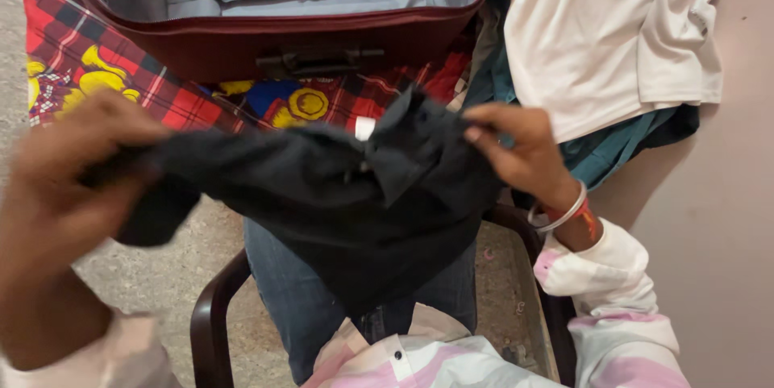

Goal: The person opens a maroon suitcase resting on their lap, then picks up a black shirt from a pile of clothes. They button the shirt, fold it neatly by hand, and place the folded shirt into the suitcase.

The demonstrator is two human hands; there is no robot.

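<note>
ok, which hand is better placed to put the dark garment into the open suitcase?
Probably right. The right hand grips the dark garment at its upper edge, closer to the open suitcase. The left hand holds the far end, lower and further back.

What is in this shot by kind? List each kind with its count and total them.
Hands: 2, the left hand and right hand, both gripping the dark garment
Dark garment: 1
Suitcase: 1, the open maroon suitcase
Other cloth items: 3, the white shirt, teal cloth and red plaid cloth
Chair: 1, the dark wooden chair
Total: 8
</note>
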